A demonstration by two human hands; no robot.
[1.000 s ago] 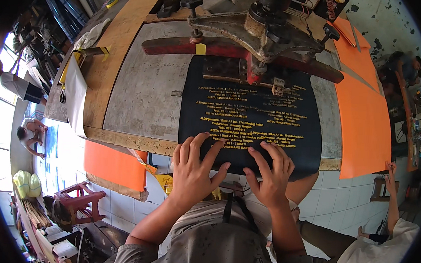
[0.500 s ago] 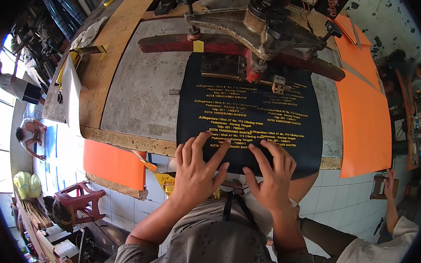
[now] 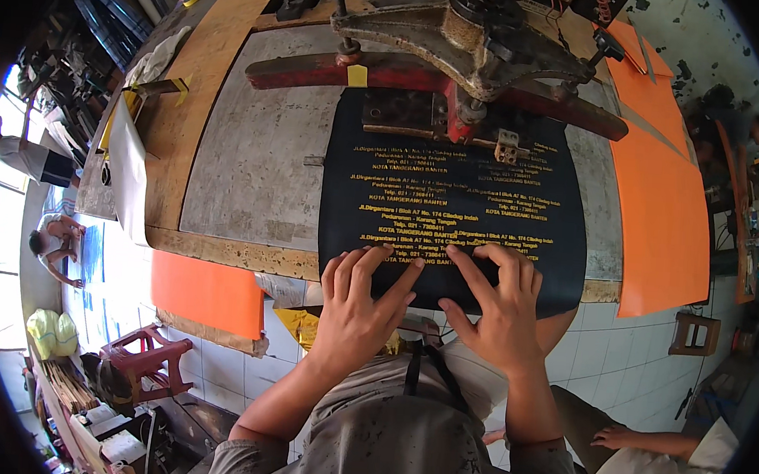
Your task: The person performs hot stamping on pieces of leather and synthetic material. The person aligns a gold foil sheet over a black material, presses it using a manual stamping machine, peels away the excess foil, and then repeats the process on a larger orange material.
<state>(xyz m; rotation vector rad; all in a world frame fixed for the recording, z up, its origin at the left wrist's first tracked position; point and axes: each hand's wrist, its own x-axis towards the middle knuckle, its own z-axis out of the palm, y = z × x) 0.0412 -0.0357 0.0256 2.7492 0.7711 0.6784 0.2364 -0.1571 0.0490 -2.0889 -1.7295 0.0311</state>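
A black sheet [image 3: 562, 239] with several blocks of gold printed lettering lies flat on the grey metal bed [image 3: 258, 156] of a press. My left hand [image 3: 360, 297] rests on its near edge, fingers spread and slightly bent, thumb toward the middle. To the right, my right hand [image 3: 504, 310] lies on the same edge with its fingers apart and thumb pointing inward. Neither hand grips the sheet. Above the sheet's far end hangs the press head, with a red crossbar [image 3: 303, 70] and a dark metal plate [image 3: 400, 115] beneath.
Orange sheets [image 3: 662, 228] hang over the table's right side, and another orange sheet [image 3: 207, 292] is below its front left edge. A red plastic stool [image 3: 148, 362] stands lower left. At the lower right is another person's hand [image 3: 617, 437]; a further person [image 3: 53, 247] crouches far left.
My fingers have shifted slightly along the sheet's near edge, uncovering more of the lowest lettering. The other person's hand at the right has dropped away from the hanging orange sheet.
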